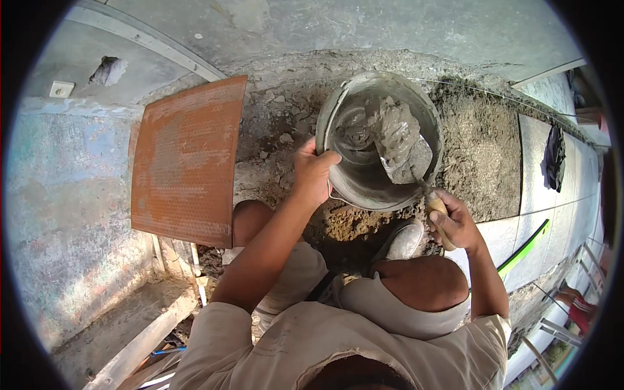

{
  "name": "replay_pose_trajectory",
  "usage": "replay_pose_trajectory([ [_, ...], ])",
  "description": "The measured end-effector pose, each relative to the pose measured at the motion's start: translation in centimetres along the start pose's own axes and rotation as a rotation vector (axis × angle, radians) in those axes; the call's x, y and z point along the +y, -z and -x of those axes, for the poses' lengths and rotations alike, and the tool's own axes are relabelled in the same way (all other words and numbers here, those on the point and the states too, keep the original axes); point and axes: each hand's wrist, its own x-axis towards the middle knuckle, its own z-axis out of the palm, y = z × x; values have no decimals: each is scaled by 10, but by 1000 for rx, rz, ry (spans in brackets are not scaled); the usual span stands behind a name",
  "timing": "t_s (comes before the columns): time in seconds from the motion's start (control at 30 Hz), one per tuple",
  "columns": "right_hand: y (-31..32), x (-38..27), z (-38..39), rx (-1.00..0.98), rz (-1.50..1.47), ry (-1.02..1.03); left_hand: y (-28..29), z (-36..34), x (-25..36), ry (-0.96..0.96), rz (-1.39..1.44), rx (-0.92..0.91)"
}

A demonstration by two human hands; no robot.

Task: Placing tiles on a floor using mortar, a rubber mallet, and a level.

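My left hand (315, 169) grips the left rim of a grey, mortar-smeared bucket (379, 81), its thumb over the edge. My right hand (450, 220) is closed on the wooden handle of a trowel (437, 208), whose blade reaches into the bucket and carries a heap of wet grey mortar (393, 130). A rust-orange textured board (182, 162) lies left of the bucket. My knees are bent beneath the bucket, with a foot just below it.
Rough mortar bed (480, 146) and grey tiles (543, 205) are on the right, with a green straight tool (523, 247) and a dark cloth (552, 156). Walls border the top and left. A wooden beam (140, 338) is at lower left. Another person's legs (578, 309) appear at far right.
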Motion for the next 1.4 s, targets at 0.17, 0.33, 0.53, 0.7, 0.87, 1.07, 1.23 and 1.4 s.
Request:
replay_pose_trajectory([
  [0.17,2,12,16,56,14,-41,13,-16,-34,92,-257,50],
  [0.33,-2,4,22,133,60,-36,-8,6,-17,12,-955,196],
  [0.53,-7,-11,12,79,117,12,14,64,-10,-515,-1210,149],
  [0.7,8,-5,27,83,104,75,1,113,50,-658,-994,131],
  [0.87,3,-11,40,137,43,57,96,168,116,-849,-856,782],
  [1.07,-6,-39,36,62,90,57,186,173,153,-561,-212,1208],
  [1.23,-45,-97,-3,-108,161,15,233,156,154,-409,280,407],
  [1.4,-136,-152,-65,-240,406,95,247,148,132,-491,355,346],
])
